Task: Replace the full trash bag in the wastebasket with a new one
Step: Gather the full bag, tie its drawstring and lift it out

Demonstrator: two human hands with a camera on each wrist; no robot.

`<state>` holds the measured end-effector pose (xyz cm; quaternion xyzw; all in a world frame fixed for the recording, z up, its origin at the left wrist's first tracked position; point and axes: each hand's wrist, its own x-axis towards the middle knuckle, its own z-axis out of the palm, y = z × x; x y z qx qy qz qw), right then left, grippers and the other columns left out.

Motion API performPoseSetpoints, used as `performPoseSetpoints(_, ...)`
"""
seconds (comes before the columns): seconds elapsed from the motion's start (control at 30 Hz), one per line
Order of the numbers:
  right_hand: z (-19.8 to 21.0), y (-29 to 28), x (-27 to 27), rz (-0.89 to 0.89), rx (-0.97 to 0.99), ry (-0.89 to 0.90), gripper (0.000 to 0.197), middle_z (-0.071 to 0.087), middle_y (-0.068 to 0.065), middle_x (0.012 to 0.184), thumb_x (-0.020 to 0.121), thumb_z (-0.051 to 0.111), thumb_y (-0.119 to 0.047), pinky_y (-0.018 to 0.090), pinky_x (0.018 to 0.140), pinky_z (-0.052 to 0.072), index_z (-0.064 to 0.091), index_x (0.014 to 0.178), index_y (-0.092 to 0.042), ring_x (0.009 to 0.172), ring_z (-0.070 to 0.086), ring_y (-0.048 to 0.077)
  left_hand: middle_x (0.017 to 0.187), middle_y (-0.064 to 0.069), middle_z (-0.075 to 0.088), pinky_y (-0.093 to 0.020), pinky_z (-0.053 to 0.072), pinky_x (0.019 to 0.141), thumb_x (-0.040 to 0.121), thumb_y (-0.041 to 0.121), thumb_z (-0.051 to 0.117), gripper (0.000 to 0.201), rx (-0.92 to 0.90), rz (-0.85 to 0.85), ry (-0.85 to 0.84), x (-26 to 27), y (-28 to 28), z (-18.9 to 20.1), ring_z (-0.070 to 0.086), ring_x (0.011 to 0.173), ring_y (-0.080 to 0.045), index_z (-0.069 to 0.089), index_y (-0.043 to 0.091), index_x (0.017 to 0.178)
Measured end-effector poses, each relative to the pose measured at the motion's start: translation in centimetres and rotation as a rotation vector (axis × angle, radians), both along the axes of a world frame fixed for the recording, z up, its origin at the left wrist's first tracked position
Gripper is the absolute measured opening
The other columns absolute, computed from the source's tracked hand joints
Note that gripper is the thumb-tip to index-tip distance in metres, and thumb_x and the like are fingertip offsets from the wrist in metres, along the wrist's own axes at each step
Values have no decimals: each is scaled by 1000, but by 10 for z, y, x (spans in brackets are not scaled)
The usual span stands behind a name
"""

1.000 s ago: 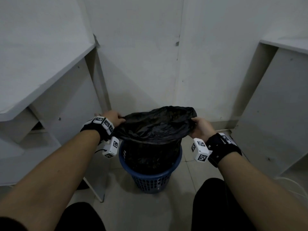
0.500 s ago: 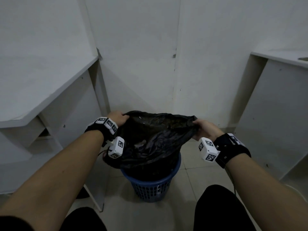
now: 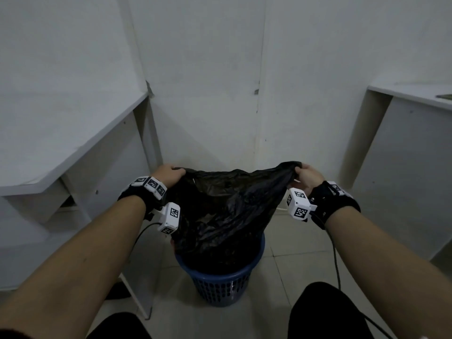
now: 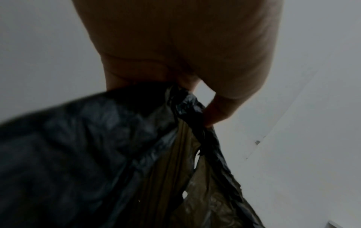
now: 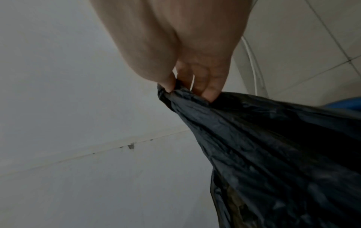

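A black trash bag (image 3: 227, 214) hangs stretched between my two hands, its lower part still inside the blue mesh wastebasket (image 3: 221, 282) on the floor. My left hand (image 3: 171, 173) pinches the bag's left rim (image 4: 187, 104). My right hand (image 3: 304, 173) pinches the bunched right rim (image 5: 175, 95). The bag (image 4: 97, 154) mouth is pulled wide and raised well above the basket rim. In the right wrist view the bag (image 5: 273, 146) stretches down towards a sliver of the blue basket (image 5: 345, 104). What the bag holds is hidden.
A white desk (image 3: 61, 148) stands close on the left, another white desk (image 3: 403, 152) on the right, and a white wall (image 3: 208, 81) behind the basket. A black cable (image 3: 336, 260) hangs from my right wrist. My dark-trousered knees (image 3: 325, 311) flank the basket on the tiled floor.
Both hands have lifted the bag's rim upward and pulled it wider apart. More of the bag now stands out of the basket.
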<state>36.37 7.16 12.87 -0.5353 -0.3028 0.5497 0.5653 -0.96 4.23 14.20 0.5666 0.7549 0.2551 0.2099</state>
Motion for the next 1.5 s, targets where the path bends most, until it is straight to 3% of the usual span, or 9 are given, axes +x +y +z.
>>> performPoseSetpoints(0.33, -39, -12, -19, 193, -174, -60, 35, 71, 20, 102, 91, 61, -26, 37, 66, 57, 63, 116, -2, 79, 69, 32, 112, -2, 70, -41, 52, 96, 45, 74, 79, 93, -276, -178, -53, -26, -16, -34, 66, 101, -22, 63, 18, 117)
performPoseSetpoints(0.53, -46, -6, -36, 125, -109, -73, 28, 68, 24, 92, 91, 50, -1, 39, 68, 56, 63, 115, 4, 73, 67, 33, 102, -7, 73, -39, 53, 89, 83, 39, 70, 29, -563, -178, 130, -37, -61, -40, 68, 93, -25, 71, 16, 101)
performPoseSetpoints(0.67, -43, -6, -46, 118, -121, -74, 29, 69, 24, 94, 88, 53, -4, 42, 73, 57, 64, 114, 2, 76, 68, 34, 93, -11, 68, -27, 58, 61, 97, 18, 56, 7, -362, -88, -379, -27, -66, -47, 71, 66, -17, 60, 13, 97)
performPoseSetpoints(0.77, -41, -5, -51, 118, -145, -90, 33, 70, 25, 95, 82, 55, -4, 47, 75, 57, 66, 112, 3, 74, 69, 35, 101, -8, 73, -43, 58, 83, 77, 43, 76, 42, -489, -154, -276, -32, -69, -55, 72, 89, -27, 66, 16, 107)
performPoseSetpoints(0.9, -38, -7, -50, 161, -175, -93, 32, 71, 25, 97, 79, 57, -6, 49, 76, 57, 68, 107, 2, 72, 70, 36, 112, -17, 69, -30, 52, 70, 96, 31, 53, 36, -409, -57, -31, -30, -69, -55, 65, 85, -27, 63, 5, 118)
performPoseSetpoints(1.07, -39, -5, -45, 142, -176, -114, 37, 70, 25, 94, 79, 57, -8, 47, 76, 56, 66, 112, 5, 74, 69, 36, 78, -11, 71, -22, 55, 53, 92, 2, 55, 9, -290, -47, -645, -11, -69, -49, 69, 60, -16, 61, 6, 96)
performPoseSetpoints(1.23, -37, -7, -45, 130, -144, -64, 40, 74, 17, 96, 79, 67, -36, 49, 85, 57, 69, 105, -6, 86, 72, 35, 108, -15, 66, -29, 47, 76, 93, 12, 60, 24, -293, -53, 8, -19, -68, -48, 64, 96, -29, 61, 4, 115)
performPoseSetpoints(1.37, -59, 10, -41, 216, -161, -55, 49, 71, 22, 112, 77, 68, -34, 59, 91, 52, 67, 118, -6, 98, 71, 39, 79, -14, 62, -25, 51, 46, 103, 17, 38, 20, -268, 159, -291, -16, -68, -60, 61, 58, -23, 52, 4, 100)
performPoseSetpoints(1.5, -62, 9, -43, 248, -156, -40, 48, 69, 25, 116, 83, 64, -29, 57, 91, 53, 64, 123, -3, 101, 70, 39, 77, -9, 52, -34, 52, 63, 93, 34, 58, 30, -202, 252, -635, -13, -62, -62, 54, 61, -23, 48, 9, 108)
